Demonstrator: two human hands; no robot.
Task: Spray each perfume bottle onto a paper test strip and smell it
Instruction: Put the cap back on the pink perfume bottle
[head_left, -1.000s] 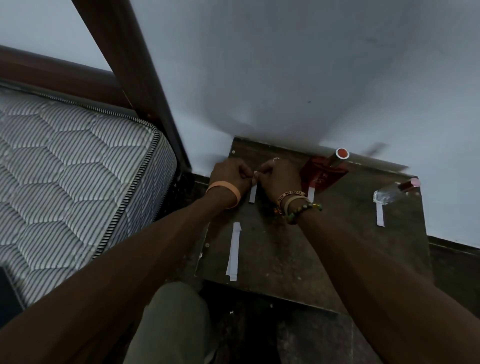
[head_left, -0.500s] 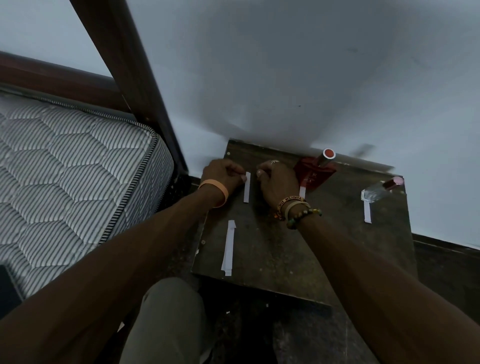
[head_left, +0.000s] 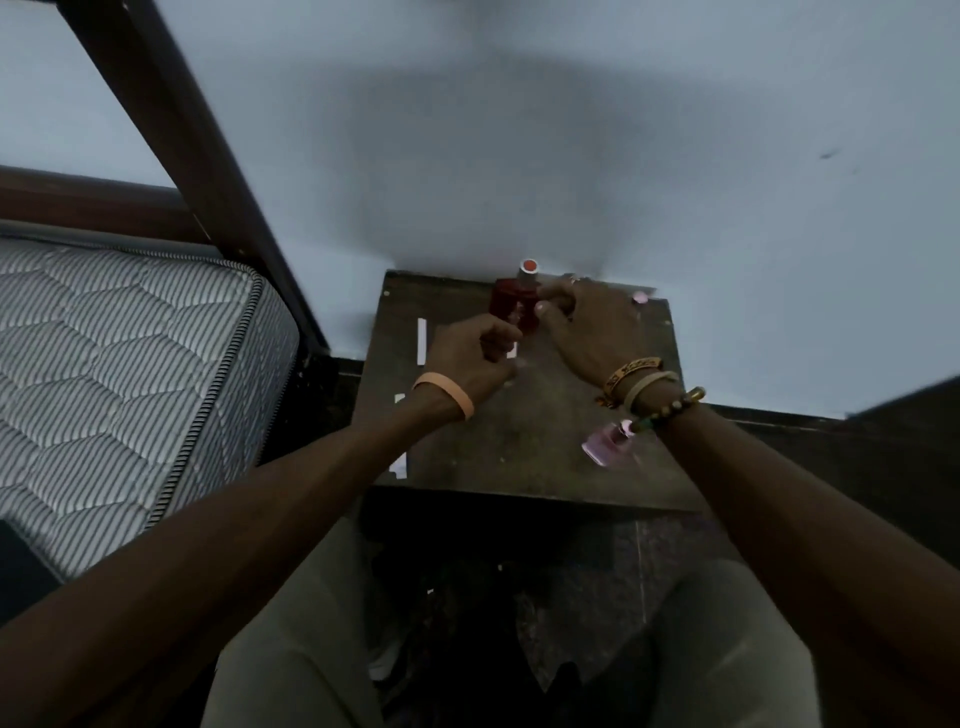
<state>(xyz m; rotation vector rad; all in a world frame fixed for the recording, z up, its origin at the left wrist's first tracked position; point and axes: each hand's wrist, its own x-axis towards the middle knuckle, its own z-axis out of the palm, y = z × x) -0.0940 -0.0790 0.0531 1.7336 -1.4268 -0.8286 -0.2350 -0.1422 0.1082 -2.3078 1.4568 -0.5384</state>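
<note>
On the small dark table (head_left: 524, 457) a red perfume bottle (head_left: 508, 306) with a red-topped cap stands near the back edge. My right hand (head_left: 589, 327) grips it, thumb on its front. My left hand (head_left: 467, 353) is curled just in front of the bottle and pinches a white paper strip (head_left: 513, 352), of which only a small bit shows. Another strip (head_left: 422, 340) lies flat at the table's left. A third strip (head_left: 400, 452) sits under my left forearm. A pink bottle (head_left: 607, 442) lies by my right wrist.
A small pink cap (head_left: 640, 297) shows behind my right hand at the table's back edge. A quilted mattress (head_left: 114, 364) and a dark wooden bedpost (head_left: 176, 135) stand to the left. The pale wall (head_left: 571, 156) rises right behind the table. My knees are below.
Both hands left the strip at the table's left and moved right to the red bottle. The right hand took hold of the bottle; the left now pinches the strip in front of it.
</note>
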